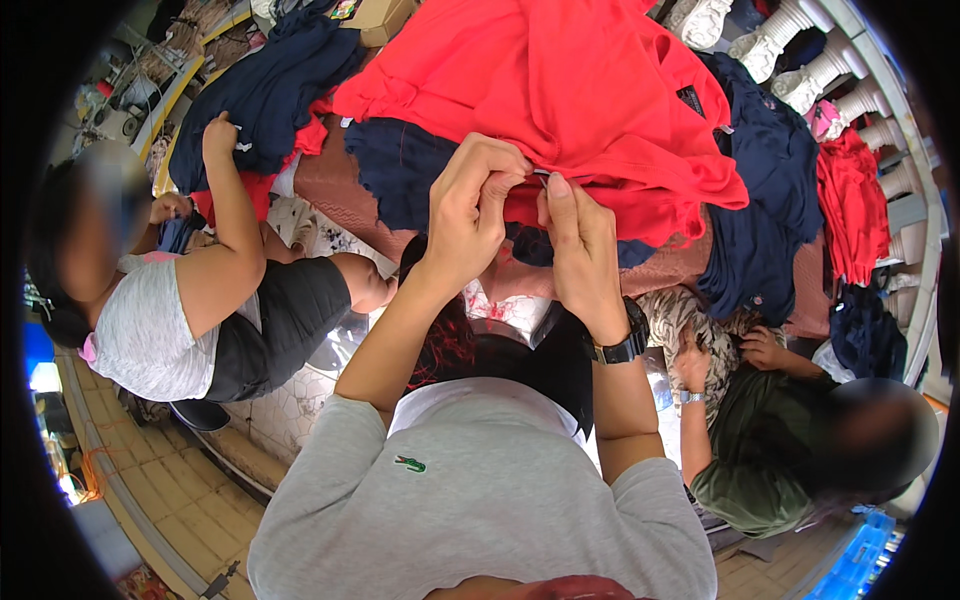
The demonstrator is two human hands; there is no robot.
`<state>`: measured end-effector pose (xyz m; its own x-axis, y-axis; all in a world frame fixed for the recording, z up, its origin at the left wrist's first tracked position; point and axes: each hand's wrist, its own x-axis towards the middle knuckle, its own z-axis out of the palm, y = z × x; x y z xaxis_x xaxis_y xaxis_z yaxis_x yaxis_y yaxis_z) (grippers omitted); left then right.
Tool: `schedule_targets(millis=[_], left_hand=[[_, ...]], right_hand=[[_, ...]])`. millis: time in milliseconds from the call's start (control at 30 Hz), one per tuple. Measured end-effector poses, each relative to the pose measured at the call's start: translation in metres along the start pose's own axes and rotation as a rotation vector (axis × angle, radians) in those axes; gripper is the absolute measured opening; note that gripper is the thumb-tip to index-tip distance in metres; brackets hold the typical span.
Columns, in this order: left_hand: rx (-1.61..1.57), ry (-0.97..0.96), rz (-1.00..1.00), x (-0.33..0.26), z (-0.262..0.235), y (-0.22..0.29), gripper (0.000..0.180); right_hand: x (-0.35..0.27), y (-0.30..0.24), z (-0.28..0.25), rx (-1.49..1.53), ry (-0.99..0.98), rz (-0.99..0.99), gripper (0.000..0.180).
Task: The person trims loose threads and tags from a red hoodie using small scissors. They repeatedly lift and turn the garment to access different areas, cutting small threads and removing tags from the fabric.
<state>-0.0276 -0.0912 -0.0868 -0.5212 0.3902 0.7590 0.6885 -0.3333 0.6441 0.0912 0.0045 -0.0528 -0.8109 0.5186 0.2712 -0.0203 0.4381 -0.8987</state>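
Note:
A large red garment (600, 95) lies spread in front of me, its near edge bunched between my hands. My left hand (470, 205) is closed, thumb and fingertips pinching that edge. My right hand (580, 235) is closed too, its thumb pressing on the same edge a few centimetres to the right. Between the fingertips shows a small pale, shiny sliver, too small to name. Under the red cloth lies a dark navy garment (385, 165), partly covered.
Navy garments (760, 190) hang at the right, beside another red garment (855, 205) and white balusters (820, 75). A co-worker in grey (165, 320) handles navy cloth (270, 95) at the left. Another in dark green (770, 440) sits at the right. A cardboard box (383, 20) stands behind.

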Motion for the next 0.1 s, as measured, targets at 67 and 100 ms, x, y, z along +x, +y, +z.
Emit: schedule_targets(millis=[67,100], left_hand=[[-0.014,-0.032,0.001,-0.0048,-0.0026,-0.0056,0.008],[-0.021,-0.041,-0.005,-0.0069,-0.0031,-0.0066,0.013]], right_hand=[[-0.0047,-0.0027,-0.0033,0.049,-0.027,0.104,0.050],[-0.0061,0.0014,-0.0025,0.096,-0.033,0.109,0.053]])
